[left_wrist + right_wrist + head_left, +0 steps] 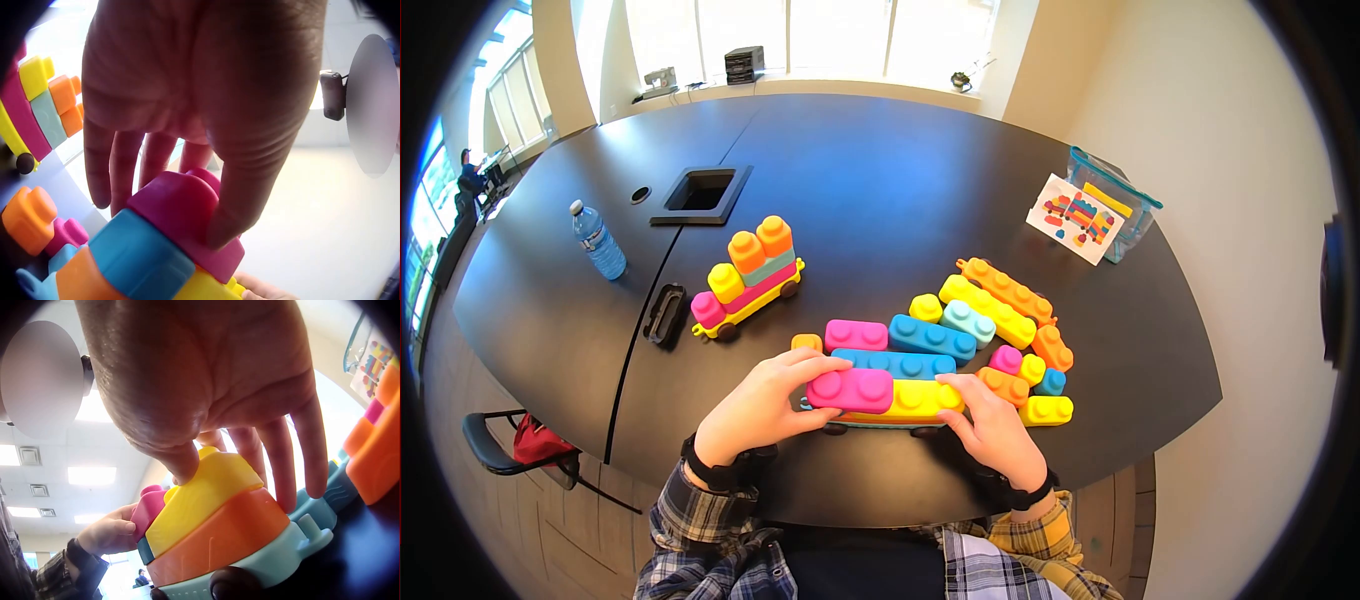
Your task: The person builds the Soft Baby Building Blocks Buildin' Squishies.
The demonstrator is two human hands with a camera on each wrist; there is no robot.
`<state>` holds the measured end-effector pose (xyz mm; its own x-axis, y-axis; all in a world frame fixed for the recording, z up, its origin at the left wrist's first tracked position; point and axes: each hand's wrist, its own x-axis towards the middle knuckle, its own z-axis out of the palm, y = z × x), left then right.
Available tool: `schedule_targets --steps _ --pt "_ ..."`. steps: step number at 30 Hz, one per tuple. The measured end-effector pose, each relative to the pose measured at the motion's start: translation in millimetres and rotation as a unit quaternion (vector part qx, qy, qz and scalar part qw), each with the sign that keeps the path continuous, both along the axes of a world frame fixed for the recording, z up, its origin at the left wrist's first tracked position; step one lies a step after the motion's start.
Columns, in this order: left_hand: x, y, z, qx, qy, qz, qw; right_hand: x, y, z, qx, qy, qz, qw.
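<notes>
Near the table's front edge stands a toy train car with a light blue wheeled base [265, 562]. Stacked on it are an orange block [219, 531], a blue block [140, 256], a long yellow block [925, 398] and a pink block [850, 390] at the left. My left hand [765, 398] grips the pink block between thumb and fingers. On the other end, my right hand [998, 430] pinches the yellow block, thumb on the near side and fingers behind. Close behind the car lies a long blue block [892, 363].
Several loose blocks, among them a yellow one [988, 310], spread behind and right. A second train car [748, 290] with stacked blocks stands back left. Farther out are a water bottle [599, 240], a picture card [1078, 219] and a clear bag [1137, 225].
</notes>
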<state>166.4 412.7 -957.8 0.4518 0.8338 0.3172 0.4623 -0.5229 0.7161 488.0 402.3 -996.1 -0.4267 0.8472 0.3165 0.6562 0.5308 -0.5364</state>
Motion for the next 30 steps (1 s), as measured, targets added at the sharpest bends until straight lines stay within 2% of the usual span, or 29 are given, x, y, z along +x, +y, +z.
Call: schedule_targets --steps 6,18,21,24,26,28,29,30 --pt "9.6 -1.3 3.2 0.039 0.001 0.022 0.999 -1.6 -0.4 1.8 -0.015 -0.003 -0.002 1.0" --pt "6.4 0.9 0.4 -0.002 0.004 0.015 1.0 -1.7 -2.5 3.8 -0.027 0.003 -0.002 1.0" --pt "-9.9 36.8 1.4 -0.082 0.041 -0.109 0.99 -1.6 -2.8 2.7 -0.019 -0.004 -0.005 1.0" --pt "-15.2 65.2 0.7 -0.201 0.053 -0.121 0.971 -4.2 -4.4 3.3 -0.034 -0.004 -0.013 0.999" --pt "-14.6 69.1 -2.0 -0.206 0.058 -0.143 0.966 -3.8 -4.3 4.2 -0.037 -0.007 -0.018 0.999" --pt "-17.5 75.7 -14.1 -0.186 -0.008 -0.209 0.96 -3.4 -3.5 1.3 -0.015 0.0 0.002 1.0" --pt "-20.3 78.8 -18.6 -0.213 -0.052 -0.198 0.955 -3.1 -3.1 2.2 -0.014 0.001 0.0 1.0" --pt "-19.6 82.9 -18.8 -0.212 -0.051 -0.199 0.955 -2.5 -2.5 3.4 -0.037 0.003 0.003 0.999"
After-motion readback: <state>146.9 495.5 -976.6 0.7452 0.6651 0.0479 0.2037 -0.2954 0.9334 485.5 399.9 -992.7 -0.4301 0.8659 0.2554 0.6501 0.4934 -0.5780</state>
